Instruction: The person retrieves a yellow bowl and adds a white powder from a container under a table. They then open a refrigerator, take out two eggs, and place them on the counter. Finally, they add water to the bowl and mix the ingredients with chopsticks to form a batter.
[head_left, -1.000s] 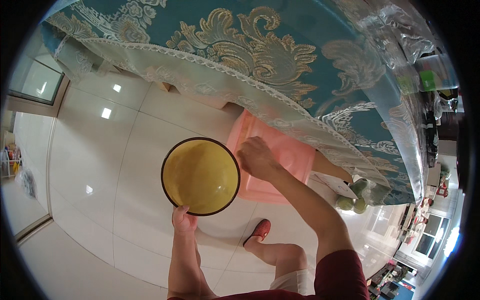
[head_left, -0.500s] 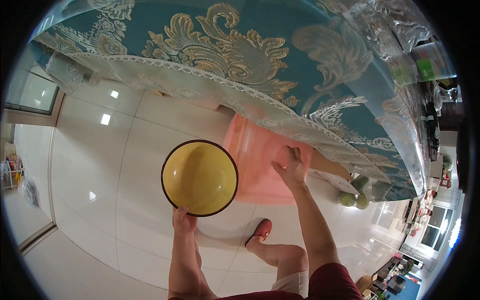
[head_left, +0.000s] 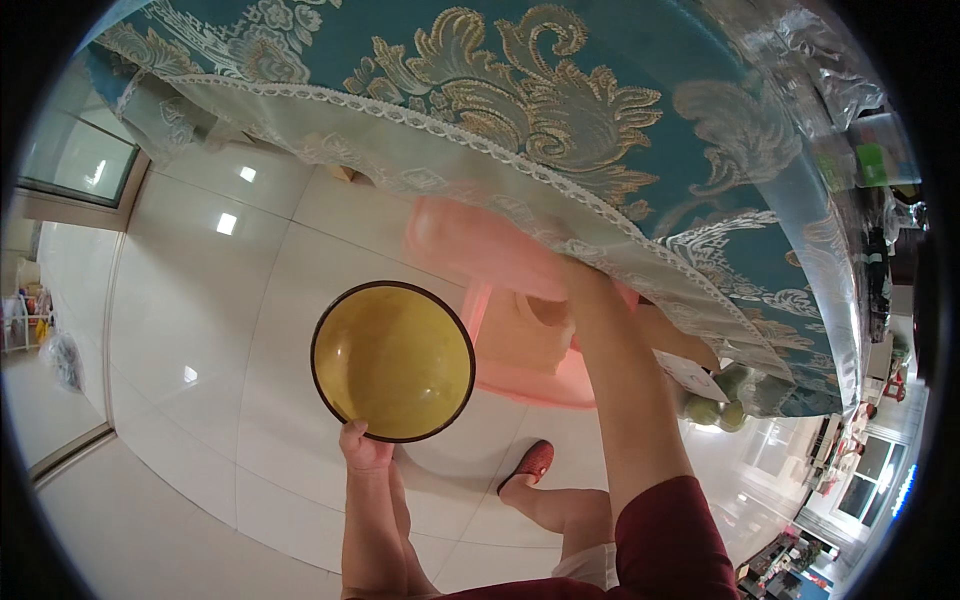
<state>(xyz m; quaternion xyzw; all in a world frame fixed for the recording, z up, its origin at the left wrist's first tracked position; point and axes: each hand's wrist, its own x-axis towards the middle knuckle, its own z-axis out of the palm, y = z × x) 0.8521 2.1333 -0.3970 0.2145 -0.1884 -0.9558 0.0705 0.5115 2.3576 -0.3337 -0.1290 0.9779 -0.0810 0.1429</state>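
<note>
My left hand (head_left: 365,452) grips the near rim of a round yellow bowl (head_left: 392,360) with a dark edge and holds it level above the floor; the bowl looks empty. My right forearm (head_left: 615,380) reaches forward over a pink plastic stool (head_left: 520,335). The right hand itself is hidden under the lace hem of the teal and gold tablecloth (head_left: 480,110). The stool stands partly under the table, right beside the bowl.
The floor is glossy white tile (head_left: 200,300). My foot in a red slipper (head_left: 535,462) stands below the stool. Green round fruits (head_left: 715,405) lie on the floor at the right. A glass door (head_left: 75,160) is at the far left.
My right hand moved off the stool's top, forward and to the right, and slipped under the tablecloth's edge. The bowl stayed held in the left hand.
</note>
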